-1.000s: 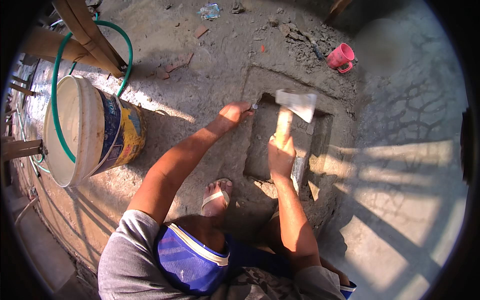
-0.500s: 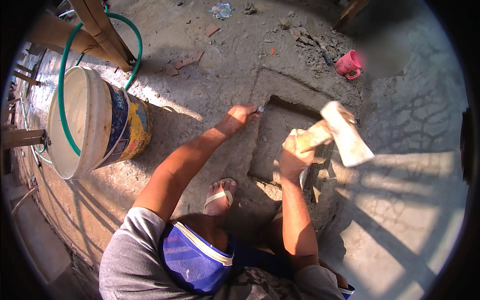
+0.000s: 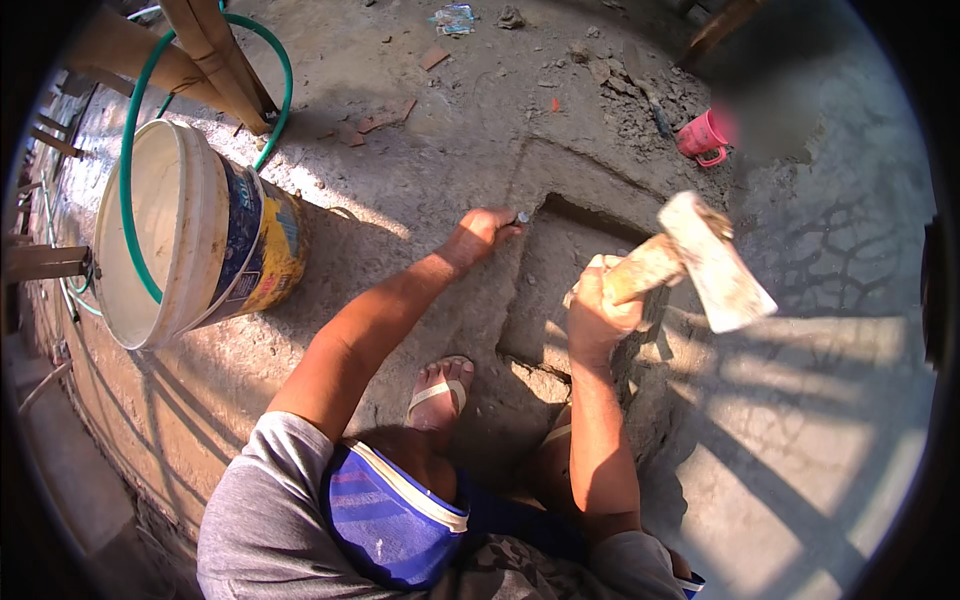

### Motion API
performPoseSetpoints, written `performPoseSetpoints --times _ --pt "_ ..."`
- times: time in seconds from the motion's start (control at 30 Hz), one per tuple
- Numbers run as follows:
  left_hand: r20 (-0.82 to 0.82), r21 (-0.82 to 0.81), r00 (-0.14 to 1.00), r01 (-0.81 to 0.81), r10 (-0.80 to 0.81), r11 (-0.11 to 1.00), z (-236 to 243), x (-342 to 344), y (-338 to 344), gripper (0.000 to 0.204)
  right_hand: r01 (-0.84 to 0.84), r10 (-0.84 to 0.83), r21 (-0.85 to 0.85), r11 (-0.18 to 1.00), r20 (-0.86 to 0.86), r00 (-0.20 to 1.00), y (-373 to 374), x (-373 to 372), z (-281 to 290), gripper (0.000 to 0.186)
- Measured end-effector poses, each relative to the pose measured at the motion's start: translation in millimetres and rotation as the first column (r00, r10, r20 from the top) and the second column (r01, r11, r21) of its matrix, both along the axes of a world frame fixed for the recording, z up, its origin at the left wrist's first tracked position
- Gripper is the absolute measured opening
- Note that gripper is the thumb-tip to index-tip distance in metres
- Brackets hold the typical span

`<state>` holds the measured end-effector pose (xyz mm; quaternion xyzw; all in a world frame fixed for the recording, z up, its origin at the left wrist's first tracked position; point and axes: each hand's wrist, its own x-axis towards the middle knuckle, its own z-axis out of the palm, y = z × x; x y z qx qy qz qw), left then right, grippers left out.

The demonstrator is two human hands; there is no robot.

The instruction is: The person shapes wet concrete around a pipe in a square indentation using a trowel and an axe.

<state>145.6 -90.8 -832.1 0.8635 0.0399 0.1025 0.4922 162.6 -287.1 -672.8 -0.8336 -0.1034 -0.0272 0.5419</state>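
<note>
My left hand [image 3: 482,236] is closed round a thin metal piece [image 3: 521,217], probably a chisel. Only its small shiny end shows above the fist; the rest is hidden. It stands at the upper left corner of a shallow rectangular recess [image 3: 570,265] cut in the grey floor. Over the recess's right side, my right hand [image 3: 605,315] grips the thick wooden handle of a hammer [image 3: 718,262]. Its pale, dusty, wide head is raised off to the right, slightly blurred, apart from the metal piece.
A paint bucket [image 3: 190,235] of cloudy liquid stands at the left, with a green hose [image 3: 127,190] looped over it beside wooden posts [image 3: 215,65]. A pink mug [image 3: 703,137] lies near rubble [image 3: 625,85] at the far right. My sandalled foot [image 3: 440,392] is below the recess.
My right hand and the hammer have moved a little to the right, the head swinging farther from the left hand. My left hand keeps its place at the recess corner.
</note>
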Motion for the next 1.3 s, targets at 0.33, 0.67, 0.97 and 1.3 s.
performPoseSetpoints --times 0.33,0.67,0.97,1.3 --pt "-0.244 -0.248 0.95 -0.257 0.196 0.934 -14 -15 15 0.015 -0.163 0.119 -0.072 0.984 -0.413 0.903 10 -6 -2 0.023" --pt "-0.153 -0.415 0.948 -0.318 0.279 0.853 -11 -12 15 0.013 -0.096 0.115 0.066 0.993 -0.692 0.713 -20 -6 -41 0.019" --pt "-0.116 -0.175 0.97 -0.234 0.216 0.957 8 -11 12 0.018 -0.172 0.067 -0.035 0.984 -0.83 0.553 -40 -36 -110 0.018" --pt "-0.003 -0.025 0.994 -0.113 0.113 0.993 16 -10 11 0.018 -0.229 0.089 -0.058 0.972 -0.809 0.582 -43 -40 -118 0.031"
